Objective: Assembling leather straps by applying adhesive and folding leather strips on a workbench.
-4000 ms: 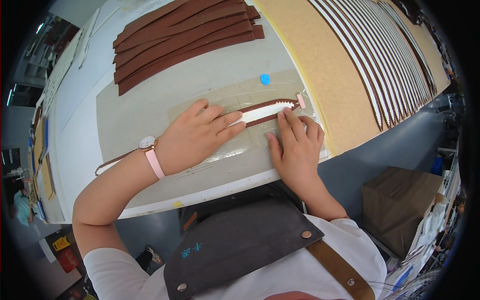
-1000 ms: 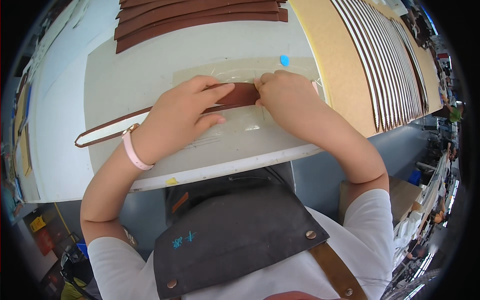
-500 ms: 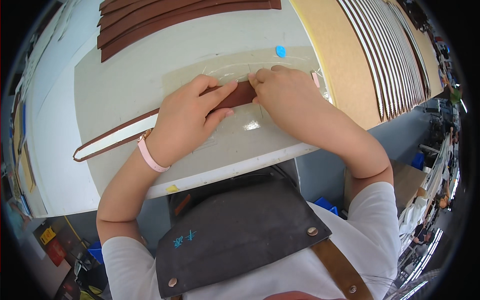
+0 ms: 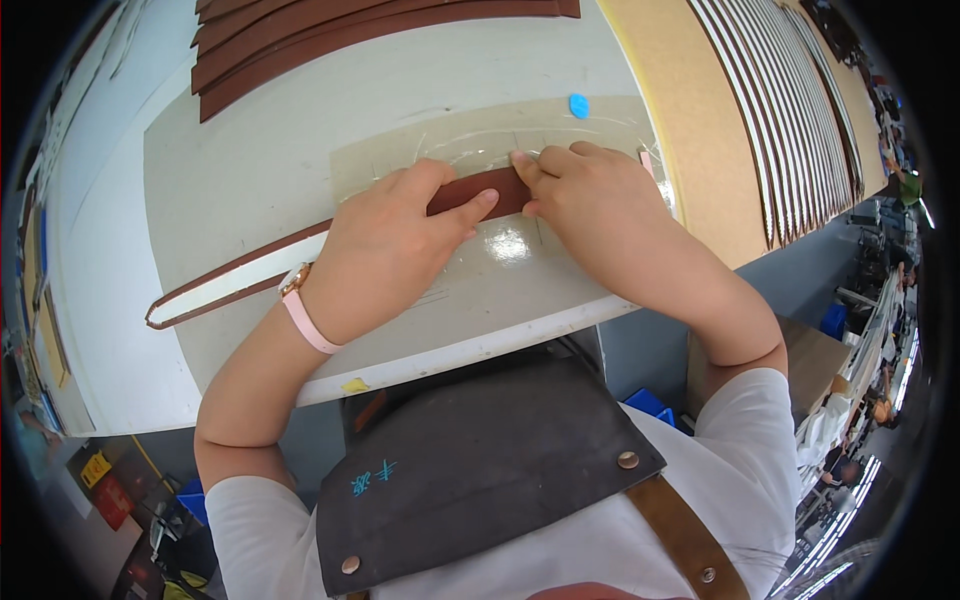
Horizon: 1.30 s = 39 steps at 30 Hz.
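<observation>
A brown strap [image 4: 300, 250] is being pressed flat near the tabletop's front edge by the left hand [image 4: 390, 245], fingers together, and the right hand [image 4: 600, 215], fingertips pinching its end. Uneven pressure could be skewing it on the glossy mat [image 4: 500, 260]. More straps [image 4: 340, 30] are lying along the far edge of the table [image 4: 110, 300]; a cluttered workshop is being glimpsed beyond.

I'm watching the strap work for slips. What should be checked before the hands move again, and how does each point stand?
1. Left hand flat on the long brown leather strap: ok.
2. Right hand pressing the strap's end: ok.
3. Strap lying on the clear glossy sheet: ok.
4. Strap's free end still on the white table: ok.
5. Small blue piece apart from both hands: ok.
6. Strap end aligned: cannot tell, fingers cover it.
</observation>
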Each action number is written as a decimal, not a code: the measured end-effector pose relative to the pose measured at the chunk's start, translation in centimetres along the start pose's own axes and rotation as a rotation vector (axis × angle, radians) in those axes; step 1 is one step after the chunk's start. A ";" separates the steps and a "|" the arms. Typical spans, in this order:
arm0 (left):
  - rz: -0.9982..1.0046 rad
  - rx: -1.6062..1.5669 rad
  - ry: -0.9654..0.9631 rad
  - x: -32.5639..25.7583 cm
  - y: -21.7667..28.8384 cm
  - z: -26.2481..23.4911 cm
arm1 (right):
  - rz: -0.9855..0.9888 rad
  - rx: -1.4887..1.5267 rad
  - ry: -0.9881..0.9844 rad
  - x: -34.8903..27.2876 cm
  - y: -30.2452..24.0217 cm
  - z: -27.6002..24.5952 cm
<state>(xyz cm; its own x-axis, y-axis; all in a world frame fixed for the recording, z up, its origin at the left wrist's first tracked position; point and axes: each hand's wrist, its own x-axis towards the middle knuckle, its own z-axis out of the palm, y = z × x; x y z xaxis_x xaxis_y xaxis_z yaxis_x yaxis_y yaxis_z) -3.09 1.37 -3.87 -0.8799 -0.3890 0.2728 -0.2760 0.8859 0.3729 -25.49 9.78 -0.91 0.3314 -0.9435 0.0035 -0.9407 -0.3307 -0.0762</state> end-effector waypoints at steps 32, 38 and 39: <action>0.016 0.017 -0.025 0.2 -0.3 0.2 | 0.081 -0.001 0.056 -1.3 0.1 0.9; 0.046 0.082 0.005 0.1 -0.4 0.3 | -0.030 0.179 0.204 -2.7 0.5 1.1; 0.054 0.083 -0.007 0.2 -0.4 0.2 | -0.067 0.163 0.236 -2.9 0.6 1.7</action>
<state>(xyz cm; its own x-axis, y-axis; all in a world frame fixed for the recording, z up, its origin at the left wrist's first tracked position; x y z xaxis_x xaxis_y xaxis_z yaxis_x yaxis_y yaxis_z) -3.21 1.03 -4.15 -0.8970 -0.3386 0.2842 -0.2591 0.9236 0.2827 -26.92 12.39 -2.70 0.3480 -0.9050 0.2446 -0.8870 -0.4023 -0.2266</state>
